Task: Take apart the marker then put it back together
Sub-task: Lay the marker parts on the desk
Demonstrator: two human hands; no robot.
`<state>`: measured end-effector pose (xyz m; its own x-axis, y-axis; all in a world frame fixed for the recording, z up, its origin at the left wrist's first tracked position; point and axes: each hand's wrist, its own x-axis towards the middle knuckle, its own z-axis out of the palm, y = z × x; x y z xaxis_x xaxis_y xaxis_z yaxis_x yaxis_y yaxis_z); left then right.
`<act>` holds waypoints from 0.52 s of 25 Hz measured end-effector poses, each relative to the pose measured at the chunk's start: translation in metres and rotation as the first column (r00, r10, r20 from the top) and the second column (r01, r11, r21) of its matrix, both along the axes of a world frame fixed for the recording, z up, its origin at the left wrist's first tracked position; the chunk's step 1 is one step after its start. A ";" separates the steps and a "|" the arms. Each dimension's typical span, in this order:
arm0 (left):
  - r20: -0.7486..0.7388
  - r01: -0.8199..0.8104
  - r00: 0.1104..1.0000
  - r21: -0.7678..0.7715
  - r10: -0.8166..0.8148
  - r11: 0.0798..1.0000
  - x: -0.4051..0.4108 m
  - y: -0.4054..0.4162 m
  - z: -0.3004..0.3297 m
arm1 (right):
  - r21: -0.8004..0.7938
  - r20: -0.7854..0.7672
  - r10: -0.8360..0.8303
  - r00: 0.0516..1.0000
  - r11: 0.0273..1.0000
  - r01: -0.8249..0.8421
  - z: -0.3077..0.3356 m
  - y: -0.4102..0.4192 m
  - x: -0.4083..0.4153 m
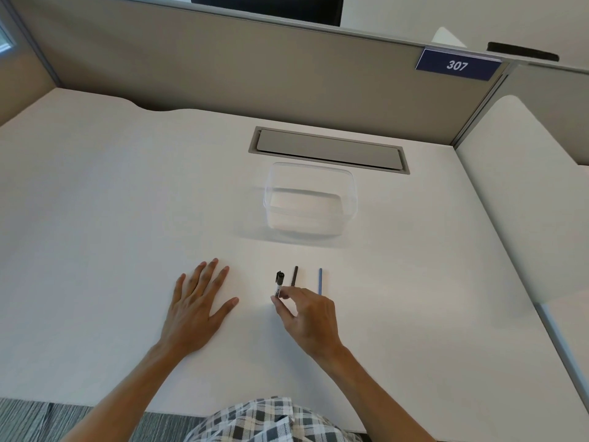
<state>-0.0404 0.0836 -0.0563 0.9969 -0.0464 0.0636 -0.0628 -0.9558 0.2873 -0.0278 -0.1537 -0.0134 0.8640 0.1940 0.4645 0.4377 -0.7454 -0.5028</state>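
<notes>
Right hand [307,317] pinched the near end of a black-capped marker [279,283] on the white desk [127,202], its label print too small to read, left hand [194,309] lay flat, fingers spread, holding nothing, blue sign [457,65] on the partition read 307

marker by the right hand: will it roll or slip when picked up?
The marker is a slim round barrel lying flat on the smooth desk, so it will probably roll if nudged sideways. It looks light and stiff; the right hand pinches one end, so the capped far end may sag. Its plastic could slip.
</notes>
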 end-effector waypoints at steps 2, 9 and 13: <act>0.000 -0.002 1.000 -0.003 0.002 1.000 0.000 0.000 0.000 | 0.001 -0.009 0.000 1.000 1.000 0.000 0.000 -0.001 0.001; -0.002 0.000 1.000 0.006 0.000 1.000 0.000 0.001 -0.001 | 0.037 -0.049 -0.003 0.999 0.999 0.004 0.014 -0.004 0.006; 0.001 0.004 1.000 0.002 -0.004 1.000 0.000 0.001 0.000 | 0.060 -0.061 -0.009 0.998 0.998 0.012 0.030 -0.003 0.012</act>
